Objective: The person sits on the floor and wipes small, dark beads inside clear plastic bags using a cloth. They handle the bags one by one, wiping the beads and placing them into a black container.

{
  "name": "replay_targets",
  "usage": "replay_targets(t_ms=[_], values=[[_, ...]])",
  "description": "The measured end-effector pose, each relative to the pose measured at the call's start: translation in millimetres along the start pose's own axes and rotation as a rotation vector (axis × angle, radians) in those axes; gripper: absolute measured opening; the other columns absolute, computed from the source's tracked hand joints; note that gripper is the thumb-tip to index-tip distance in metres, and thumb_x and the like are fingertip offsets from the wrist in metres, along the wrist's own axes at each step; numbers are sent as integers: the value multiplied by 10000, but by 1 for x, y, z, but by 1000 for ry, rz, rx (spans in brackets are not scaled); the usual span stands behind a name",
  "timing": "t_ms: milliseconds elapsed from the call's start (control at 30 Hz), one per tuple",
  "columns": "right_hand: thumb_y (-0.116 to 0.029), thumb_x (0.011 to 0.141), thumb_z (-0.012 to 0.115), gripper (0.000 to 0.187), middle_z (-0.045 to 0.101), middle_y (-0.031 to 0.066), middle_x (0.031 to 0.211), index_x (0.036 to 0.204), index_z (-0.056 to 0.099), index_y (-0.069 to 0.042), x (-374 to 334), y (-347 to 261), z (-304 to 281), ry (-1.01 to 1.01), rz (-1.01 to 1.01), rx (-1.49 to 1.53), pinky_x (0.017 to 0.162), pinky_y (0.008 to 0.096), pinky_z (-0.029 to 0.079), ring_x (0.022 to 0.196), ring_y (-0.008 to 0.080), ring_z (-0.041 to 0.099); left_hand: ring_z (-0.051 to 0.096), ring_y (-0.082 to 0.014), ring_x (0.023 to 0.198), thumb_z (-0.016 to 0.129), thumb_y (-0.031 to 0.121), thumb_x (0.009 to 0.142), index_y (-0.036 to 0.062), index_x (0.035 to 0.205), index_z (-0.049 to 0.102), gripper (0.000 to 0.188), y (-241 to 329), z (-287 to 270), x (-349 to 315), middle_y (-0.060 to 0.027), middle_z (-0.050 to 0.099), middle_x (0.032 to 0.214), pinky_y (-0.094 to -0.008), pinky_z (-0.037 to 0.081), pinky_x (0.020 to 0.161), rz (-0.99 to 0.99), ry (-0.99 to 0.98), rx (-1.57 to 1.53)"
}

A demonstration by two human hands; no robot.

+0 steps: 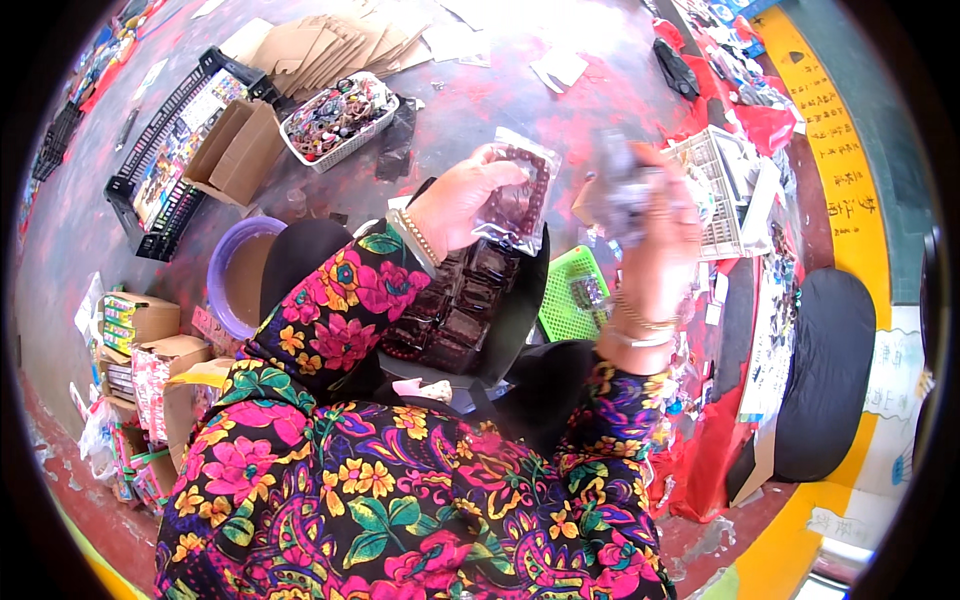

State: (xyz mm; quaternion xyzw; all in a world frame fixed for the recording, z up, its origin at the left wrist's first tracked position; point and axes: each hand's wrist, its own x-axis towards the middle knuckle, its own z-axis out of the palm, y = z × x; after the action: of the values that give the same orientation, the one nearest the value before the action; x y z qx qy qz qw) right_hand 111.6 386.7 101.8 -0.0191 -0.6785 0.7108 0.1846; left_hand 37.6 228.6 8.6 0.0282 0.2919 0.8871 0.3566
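Note:
My left hand [462, 208] pinches a clear plastic bag [541, 200] with a dark red bead bracelet [538, 168] inside. Below it, a dark tub [527, 318] at my lap holds several similar packets [462, 300] of dark beads. My right hand [668, 215] is raised to the right, smeared by motion, with its fingers closed around a greyish, shiny bundle [622, 185] whose kind is too blurred to name. Under that hand is a green plastic basket [562, 272] with a small packet in it.
At the left are a purple tub [222, 290], a black crate [150, 245], an open carton [243, 150] and a white basket of mixed trinkets [385, 122]. Flattened cardboard [320, 50] lies behind. A white rack [735, 245] and a black stool [825, 375] are at the right.

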Motion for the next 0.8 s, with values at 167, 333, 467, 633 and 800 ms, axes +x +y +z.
replay_targets(t_ms=[167, 333, 467, 633, 800], values=[[-279, 785, 655, 520, 445, 182, 1322, 1256, 517, -108, -17, 72, 25, -242, -418, -1048, 1038, 511, 238, 1264, 413, 344, 605, -145, 809, 425, 332, 953, 107, 1006, 568, 271, -15, 8, 5, -39, 626, 893, -313, 496, 728, -64, 21, -205], [-294, 806, 620, 471, 458, 234, 1280, 1224, 536, -94, -10, 88, 17, -125, -373, -1022, 997, 492, 313, 1194, 425, 412, 598, -171, 840, 407, 400, 958, 113, 1021, 563, 333, -29, 9, 5, -41, 618, 924, -322, 491, 753, -123, 142, -70], [-258, 837, 596, 327, 581, 230, 1036, 1097, 590, -60, 4, 92, 5, 94, -335, -973, 810, 425, 458, 931, 388, 569, 587, -160, 878, 408, 409, 959, 96, 1069, 560, 364, -39, 20, 1, -21, 606, 976, -306, 484, 772, -130, 44, -45], [-228, 844, 602, 219, 620, 176, 839, 926, 617, -26, 15, 96, -11, 243, -161, -908, 686, 400, 469, 781, 355, 595, 549, -136, 1012, 521, 193, 926, 44, 1299, 393, 421, -45, 21, 0, -55, 530, 1168, -295, 458, 860, -83, -171, 254], [-228, 912, 556, 230, 602, 25, 821, 956, 599, -6, 29, 97, -31, 317, 191, -267, 681, 265, 456, 753, 108, 546, 550, -145, 1037, 525, 11, 871, 30, 1321, 348, 484, -39, 13, -2, -81, 526, 1182, -312, 454, 885, -149, -280, 96]])
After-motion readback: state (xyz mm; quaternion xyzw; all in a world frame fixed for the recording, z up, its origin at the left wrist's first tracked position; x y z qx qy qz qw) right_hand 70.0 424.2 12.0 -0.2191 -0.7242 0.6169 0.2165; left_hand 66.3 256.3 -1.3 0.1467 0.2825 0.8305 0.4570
